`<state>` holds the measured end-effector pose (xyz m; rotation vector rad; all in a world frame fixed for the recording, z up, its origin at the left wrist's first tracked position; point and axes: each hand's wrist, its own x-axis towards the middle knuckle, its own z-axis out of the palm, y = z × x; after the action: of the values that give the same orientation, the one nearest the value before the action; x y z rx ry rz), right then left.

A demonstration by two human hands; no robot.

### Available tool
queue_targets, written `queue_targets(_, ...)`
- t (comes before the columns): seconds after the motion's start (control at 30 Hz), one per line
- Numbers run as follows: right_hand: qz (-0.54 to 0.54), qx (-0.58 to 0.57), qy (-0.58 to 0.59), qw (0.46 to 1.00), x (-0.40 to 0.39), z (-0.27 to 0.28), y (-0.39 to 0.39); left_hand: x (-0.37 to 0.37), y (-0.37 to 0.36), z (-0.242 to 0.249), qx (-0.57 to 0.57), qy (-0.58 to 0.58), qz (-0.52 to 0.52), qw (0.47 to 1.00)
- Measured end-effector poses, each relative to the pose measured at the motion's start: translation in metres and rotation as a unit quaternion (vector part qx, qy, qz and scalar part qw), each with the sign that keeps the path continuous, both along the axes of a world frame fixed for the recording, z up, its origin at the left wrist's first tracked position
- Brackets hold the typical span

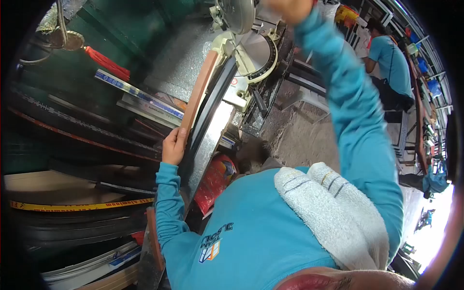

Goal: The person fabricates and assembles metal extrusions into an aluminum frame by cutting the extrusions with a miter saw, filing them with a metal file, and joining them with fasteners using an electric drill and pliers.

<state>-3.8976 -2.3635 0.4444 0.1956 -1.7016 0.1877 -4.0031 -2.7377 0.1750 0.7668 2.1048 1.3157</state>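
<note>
My left hand (174, 145) grips the near end of a long brown bar (200, 89), thumb on top and fingers at its side. The bar's far end lies against the pale fence of a miter saw (237, 92). A dark profile (212, 104) runs alongside it on the metal bed. My right hand (292, 9) is raised at the top edge, blurred and partly cut off, close to the saw head (237, 17). Its fingers and anything in them cannot be made out. Below the saw head sits the round turntable (271, 55).
Racks of long profiles (82, 208) fill the left side. Blue-and-white wrapped strips (140, 92) lie beside the saw bed. A red bag (217, 179) stands beneath it. At the right, another person (391, 63) in a teal shirt sits by a long bench (420, 121).
</note>
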Motion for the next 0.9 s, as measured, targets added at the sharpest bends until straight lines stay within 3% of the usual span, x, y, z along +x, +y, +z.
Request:
queue_targets(0.03, 0.09, -0.066, -0.184, 0.977, 0.022, -0.044, -0.031, -0.004, 0.0, -0.005, -0.019, 0.014, -0.002, 1.0)
queue_targets(0.07, 0.187, -0.078, -0.178, 0.963, 0.021, -0.084, -0.052, -0.001, 0.003, -0.001, -0.025, 0.067, -0.003, 0.997)
queue_targets(0.13, 0.224, -0.184, -0.305, 0.907, 0.016, -0.196, -0.083, 0.009, 0.009, 0.011, -0.034, 0.177, -0.007, 0.984)
queue_targets(0.2, 0.177, -0.168, -0.324, 0.914, 0.013, -0.27, -0.097, 0.011, 0.009, 0.008, -0.047, 0.227, -0.022, 0.972)
queue_targets(0.3, 0.081, -0.109, -0.392, 0.91, 0.016, -0.329, -0.115, 0.013, 0.01, 0.004, -0.051, 0.244, -0.035, 0.968)
queue_targets(0.4, 0.07, -0.091, -0.434, 0.894, 0.025, -0.323, -0.119, 0.011, 0.013, 0.005, -0.051, 0.197, -0.047, 0.978)
queue_targets(0.5, 0.057, -0.086, -0.45, 0.887, 0.031, -0.322, -0.12, 0.001, 0.018, -0.002, -0.058, 0.229, -0.061, 0.97)
queue_targets(0.6, 0.087, -0.127, -0.437, 0.886, 0.029, -0.319, -0.122, -0.006, 0.024, -0.007, -0.165, 0.285, -0.098, 0.939)
queue_targets(0.7, 0.11, -0.153, -0.443, 0.876, 0.03, -0.323, -0.124, -0.002, 0.042, -0.01, -0.145, 0.387, -0.096, 0.905)
queue_targets(0.73, 0.109, -0.158, -0.446, 0.874, 0.028, -0.324, -0.123, -0.001, 0.05, -0.019, -0.074, 0.341, -0.081, 0.934)
queue_targets(0.83, 0.129, -0.159, -0.449, 0.87, 0.02, -0.323, -0.116, 0.005, 0.084, -0.012, 0.022, 0.358, -0.137, 0.923)
queue_targets(0.9, 0.172, -0.14, -0.443, 0.869, 0.018, -0.313, -0.102, 0.002, 0.105, -0.017, -0.029, 0.372, -0.14, 0.917)
